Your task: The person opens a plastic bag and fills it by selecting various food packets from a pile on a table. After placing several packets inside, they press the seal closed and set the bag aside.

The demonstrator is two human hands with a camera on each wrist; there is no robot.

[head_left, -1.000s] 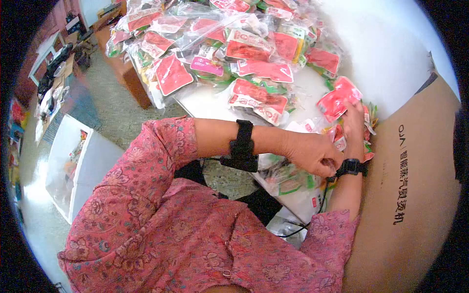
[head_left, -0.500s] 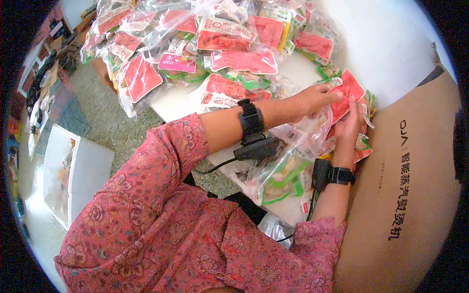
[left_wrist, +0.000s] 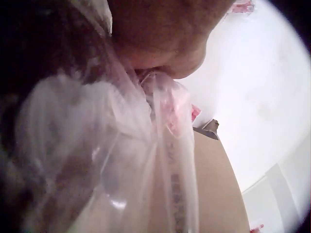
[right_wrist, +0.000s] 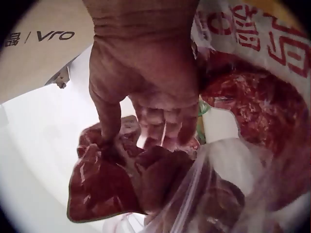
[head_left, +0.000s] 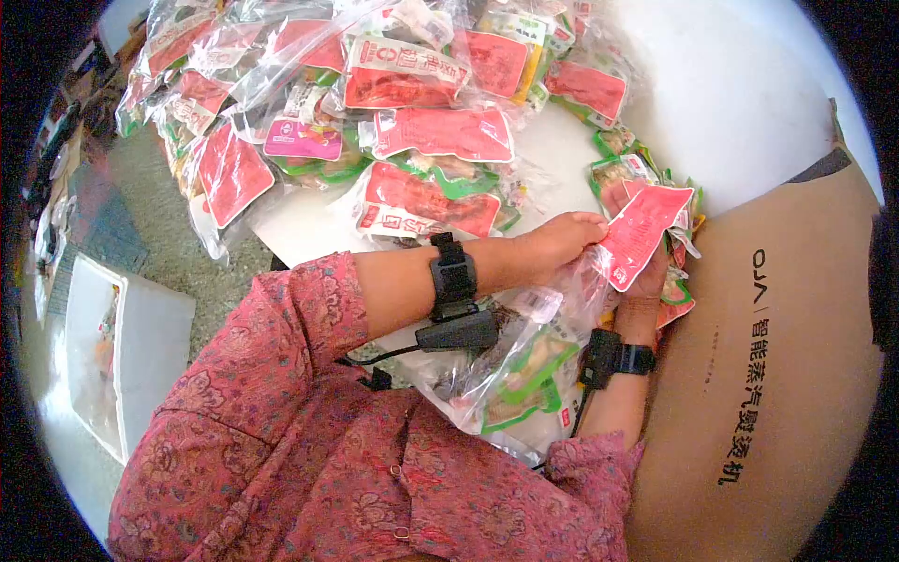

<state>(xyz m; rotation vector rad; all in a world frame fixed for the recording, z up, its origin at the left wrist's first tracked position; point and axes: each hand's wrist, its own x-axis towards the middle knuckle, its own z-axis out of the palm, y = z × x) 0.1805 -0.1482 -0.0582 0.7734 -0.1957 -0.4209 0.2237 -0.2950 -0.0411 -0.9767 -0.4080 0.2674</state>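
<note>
A flat red packet (head_left: 641, 234) is held up by my right hand (head_left: 644, 281), which is mostly behind it in the head view. In the right wrist view my right hand (right_wrist: 146, 77) has its thumb on the red packet (right_wrist: 102, 184), its fingers bent beside it. My left hand (head_left: 562, 242) is at the packet's left edge, fingers curled, with a clear plastic bag (head_left: 534, 328) hanging below. In the left wrist view my left hand (left_wrist: 165, 39) pinches the gathered clear bag (left_wrist: 170, 111); its fingertips are hidden.
Many bagged red packets (head_left: 403, 84) cover the white table (head_left: 290, 220). More green-edged packets (head_left: 613, 173) lie beyond my right hand. A tall cardboard box (head_left: 749, 328) stands at the right. A white foam box (head_left: 154, 351) is on the floor at the left.
My left hand has come from near my right wrist up to the packet, then drawn slightly left. The red packet has moved down and turned. The view has shifted to the right.
</note>
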